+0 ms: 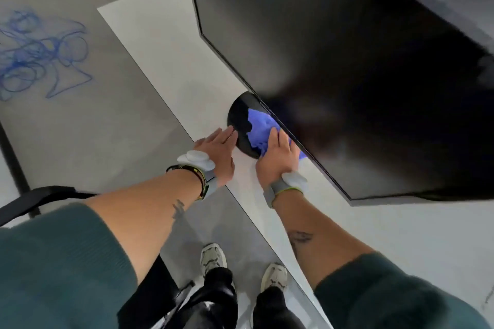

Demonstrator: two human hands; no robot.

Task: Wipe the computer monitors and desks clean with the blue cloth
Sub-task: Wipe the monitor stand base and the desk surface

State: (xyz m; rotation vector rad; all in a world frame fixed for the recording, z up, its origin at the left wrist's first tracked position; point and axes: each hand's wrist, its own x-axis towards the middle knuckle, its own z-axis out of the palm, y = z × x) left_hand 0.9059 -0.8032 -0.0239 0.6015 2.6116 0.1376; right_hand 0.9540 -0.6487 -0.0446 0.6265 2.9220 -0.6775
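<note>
A large black monitor (pixel 334 67) stands on a white desk (pixel 165 51), its round black base (pixel 239 117) showing under the lower edge. The blue cloth (pixel 259 131) lies bunched on that base. My right hand (pixel 278 155) presses flat on the cloth, fingers straight and partly under the monitor's edge. Beside it, my left hand (pixel 219 149) rests flat on the desk at the base's near rim, its fingertips touching the rim.
A tangle of blue cable (pixel 37 56) lies on the grey floor to the left of the desk. A black chair part (pixel 40 197) sits low at the left. My feet (pixel 240 267) stand by the desk's front edge.
</note>
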